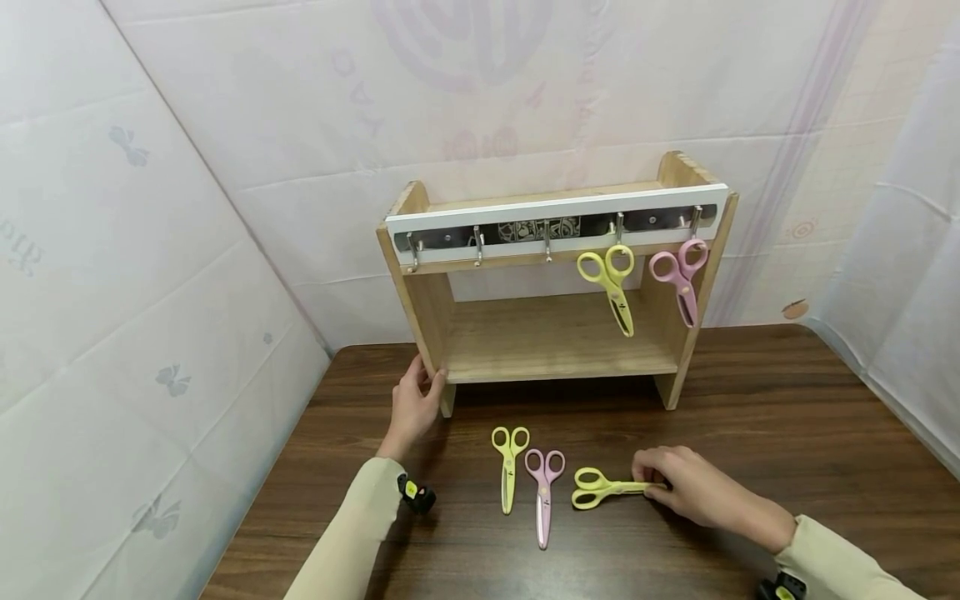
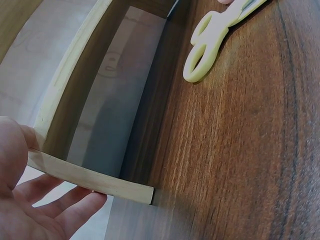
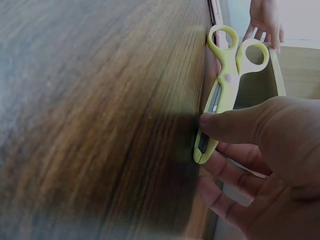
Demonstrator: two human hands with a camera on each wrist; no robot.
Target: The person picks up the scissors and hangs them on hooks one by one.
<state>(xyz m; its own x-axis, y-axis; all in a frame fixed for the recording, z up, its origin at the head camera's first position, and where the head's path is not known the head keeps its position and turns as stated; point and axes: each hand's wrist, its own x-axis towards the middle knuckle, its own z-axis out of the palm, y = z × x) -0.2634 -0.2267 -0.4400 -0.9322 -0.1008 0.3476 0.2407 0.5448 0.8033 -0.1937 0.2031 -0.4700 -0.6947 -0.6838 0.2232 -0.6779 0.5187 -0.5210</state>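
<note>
My right hand (image 1: 693, 483) pinches a pair of yellow scissors (image 1: 592, 488) by the blade end, between thumb and fingers. In the right wrist view the yellow scissors (image 3: 230, 75) point their handle loops away from that hand. My left hand (image 1: 414, 406) grips the lower left side panel of a wooden shelf (image 1: 562, 337), thumb on the front edge and fingers behind, as the left wrist view also shows with the side panel (image 2: 95, 177). Between the hands, yellow scissors (image 1: 509, 471) and pink scissors (image 1: 543, 496) lie on the table, loops toward the shelf.
Across the shelf's top front runs a white hook rail (image 1: 555, 212) with several metal hooks. Hanging from its two rightmost hooks are yellow scissors (image 1: 611, 279) and pink scissors (image 1: 682, 279). Brown wooden table (image 1: 787, 417) lies underneath. Patterned white sheets (image 1: 300, 125) stand behind and at the sides.
</note>
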